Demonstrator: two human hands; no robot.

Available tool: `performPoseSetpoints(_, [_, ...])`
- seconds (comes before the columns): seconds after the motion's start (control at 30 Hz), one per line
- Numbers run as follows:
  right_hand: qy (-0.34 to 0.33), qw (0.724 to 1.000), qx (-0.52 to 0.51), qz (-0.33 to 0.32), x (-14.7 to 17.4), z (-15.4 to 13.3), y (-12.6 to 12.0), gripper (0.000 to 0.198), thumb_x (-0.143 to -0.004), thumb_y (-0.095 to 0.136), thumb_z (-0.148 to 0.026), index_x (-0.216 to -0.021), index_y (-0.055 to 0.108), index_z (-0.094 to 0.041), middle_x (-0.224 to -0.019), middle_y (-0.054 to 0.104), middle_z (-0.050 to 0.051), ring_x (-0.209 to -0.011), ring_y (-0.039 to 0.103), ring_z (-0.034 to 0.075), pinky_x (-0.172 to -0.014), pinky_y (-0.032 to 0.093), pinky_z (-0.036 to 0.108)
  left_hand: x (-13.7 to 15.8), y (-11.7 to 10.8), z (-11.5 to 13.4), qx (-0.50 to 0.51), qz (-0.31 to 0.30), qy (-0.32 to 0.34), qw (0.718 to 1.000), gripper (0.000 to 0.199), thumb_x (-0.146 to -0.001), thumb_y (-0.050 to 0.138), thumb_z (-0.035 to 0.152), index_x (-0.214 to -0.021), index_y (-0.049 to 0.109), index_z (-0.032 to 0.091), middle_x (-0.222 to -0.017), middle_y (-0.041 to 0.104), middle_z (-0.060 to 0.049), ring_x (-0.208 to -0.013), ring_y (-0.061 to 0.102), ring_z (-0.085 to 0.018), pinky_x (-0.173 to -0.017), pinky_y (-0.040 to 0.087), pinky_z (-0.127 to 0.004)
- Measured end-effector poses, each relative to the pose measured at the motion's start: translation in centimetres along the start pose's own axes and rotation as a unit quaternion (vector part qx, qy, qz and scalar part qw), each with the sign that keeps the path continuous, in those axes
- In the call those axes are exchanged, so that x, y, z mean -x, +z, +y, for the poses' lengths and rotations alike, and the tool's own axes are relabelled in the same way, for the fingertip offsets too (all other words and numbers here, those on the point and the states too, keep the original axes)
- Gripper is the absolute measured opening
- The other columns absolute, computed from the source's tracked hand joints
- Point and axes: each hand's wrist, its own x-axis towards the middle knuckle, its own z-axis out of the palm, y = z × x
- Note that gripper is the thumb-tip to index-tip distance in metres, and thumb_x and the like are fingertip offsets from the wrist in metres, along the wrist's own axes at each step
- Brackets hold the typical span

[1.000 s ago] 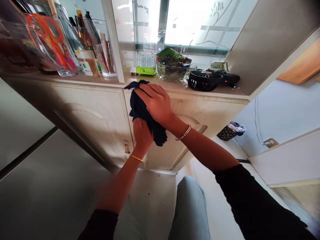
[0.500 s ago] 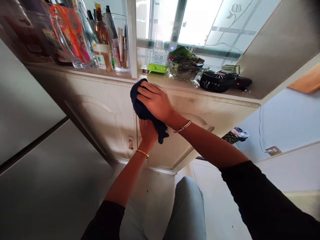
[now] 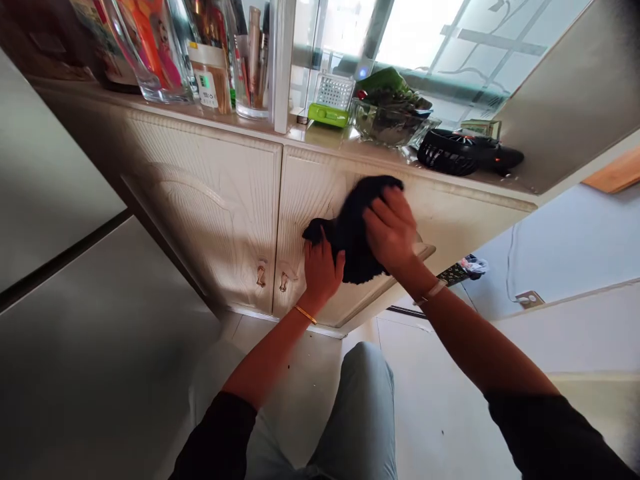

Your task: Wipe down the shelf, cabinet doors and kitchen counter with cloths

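A dark navy cloth hangs bunched in front of the right-hand cabinet door. My right hand grips its upper right part with curled fingers, slightly blurred by motion. Lower and to the left is my left hand, its fingers spread and the thumb apart. Those fingertips touch the cloth's left corner, and I cannot tell whether they press on the door too. Two small metal handles, a left one and a right one, sit low beside the gap between the doors.
Above the doors, a ledge carries a toothpick jar, cups of pens and scissors, a green-based box, a glass bowl and a black handheld fan. A grey panel stands at left. My knee is below.
The cloth and my right hand have moved right and down from the ledge edge onto the door. My left hand has come out from beneath the cloth, fingers spread. The view has shifted slightly.
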Motion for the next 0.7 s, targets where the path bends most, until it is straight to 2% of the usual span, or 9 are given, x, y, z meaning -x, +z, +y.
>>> performPoseSetpoints(0.1, [-0.073, 0.996, -0.026, -0.04, -4.1, -3.9, 3.9, 0.038, -0.11, 0.034, -0.029, -0.113, 0.072, -0.024, -0.129, 0.072, 0.004, -0.145, 0.051, 0.018, -0.126, 0.04, 0.048, -0.6, -1.0, -0.9, -0.032, 0.0, 0.009, 0.999, 0.041, -0.105, 0.034, 0.035, -0.103, 0.068, 0.011, -0.105, 0.071, -0.021, -0.118, 0.064, -0.034, -0.124, 0.026, -0.061])
performPoseSetpoints(0.17, [-0.101, 0.992, -0.04, -0.061, -4.5, -5.3, 5.5, 0.038, -0.11, 0.034, -0.026, -0.12, 0.07, -0.024, -0.138, 0.068, 0.002, -0.148, 0.047, 0.016, -0.127, 0.039, 0.046, -0.3, -1.0, -1.7, -0.055, 0.0, 0.009, 0.998, 0.034, -0.102, 0.04, 0.031, -0.1, 0.068, 0.012, -0.106, 0.071, -0.02, -0.118, 0.063, -0.036, -0.123, 0.028, -0.062])
performPoseSetpoints(0.23, [-0.112, 0.988, -0.057, -0.093, -2.6, -5.8, 6.1, 0.035, -0.109, 0.037, -0.023, -0.122, 0.069, -0.023, -0.141, 0.066, 0.003, -0.146, 0.049, 0.016, -0.127, 0.039, 0.044, 1.0, -0.2, -2.7, -0.071, -0.019, -0.004, 0.997, 0.03, -0.099, 0.045, 0.029, -0.095, 0.069, 0.012, -0.102, 0.071, -0.02, -0.112, 0.065, -0.036, -0.118, 0.034, -0.062])
performPoseSetpoints(0.33, [-0.108, 0.981, -0.062, -0.146, 3.0, -5.9, 5.9, 0.032, -0.106, 0.042, -0.016, -0.12, 0.071, -0.019, -0.137, 0.069, 0.008, -0.139, 0.056, 0.018, -0.124, 0.043, 0.04, 4.2, 1.4, -4.1, -0.081, -0.065, -0.038, 0.994, 0.032, -0.1, 0.046, 0.03, -0.083, 0.068, 0.014, -0.085, 0.071, -0.018, -0.095, 0.069, -0.033, -0.111, 0.043, -0.06])
performPoseSetpoints(0.43, [-0.056, 0.983, -0.016, -0.175, 6.9, -6.9, 5.8, 0.036, -0.106, 0.04, -0.018, -0.13, 0.066, -0.012, -0.143, 0.065, 0.014, -0.143, 0.053, 0.023, -0.124, 0.043, 0.047, 6.1, 1.9, -5.0, -0.104, -0.056, -0.084, 0.99, 0.036, -0.101, 0.042, 0.029, -0.086, 0.07, 0.012, -0.089, 0.072, -0.02, -0.102, 0.068, -0.034, -0.113, 0.04, -0.061])
performPoseSetpoints(0.5, [-0.027, 0.981, -0.001, -0.192, 6.8, -8.0, 6.1, 0.04, -0.107, 0.038, -0.024, -0.137, 0.06, -0.007, -0.149, 0.059, 0.019, -0.146, 0.049, 0.028, -0.124, 0.04, 0.052, 5.1, 1.4, -5.4, -0.117, -0.05, -0.107, 0.986, 0.039, -0.101, 0.035, 0.025, -0.092, 0.07, 0.009, -0.094, 0.072, -0.022, -0.108, 0.066, -0.035, -0.114, 0.036, -0.064])
performPoseSetpoints(0.6, [-0.025, 0.979, -0.022, -0.2, 3.1, -9.1, 6.5, 0.045, -0.108, 0.034, -0.027, -0.14, 0.057, -0.005, -0.15, 0.056, 0.021, -0.149, 0.045, 0.029, -0.127, 0.037, 0.053, 0.6, 0.2, -5.9, -0.115, -0.057, -0.106, 0.986, 0.039, -0.1, 0.033, 0.017, -0.093, 0.069, 0.007, -0.091, 0.072, -0.022, -0.107, 0.066, -0.035, -0.118, 0.03, -0.065])
performPoseSetpoints(0.7, [0.009, 0.988, -0.026, -0.155, -1.0, -9.5, 6.7, 0.05, -0.107, 0.039, -0.036, -0.145, 0.05, -0.005, -0.156, 0.05, 0.021, -0.155, 0.036, 0.029, -0.13, 0.03, 0.056, -4.3, -0.1, -7.2, -0.046, 0.006, -0.083, 0.995, 0.033, -0.102, 0.038, 0.024, -0.105, 0.066, 0.006, -0.103, 0.072, -0.023, -0.118, 0.063, -0.033, -0.124, 0.023, -0.061])
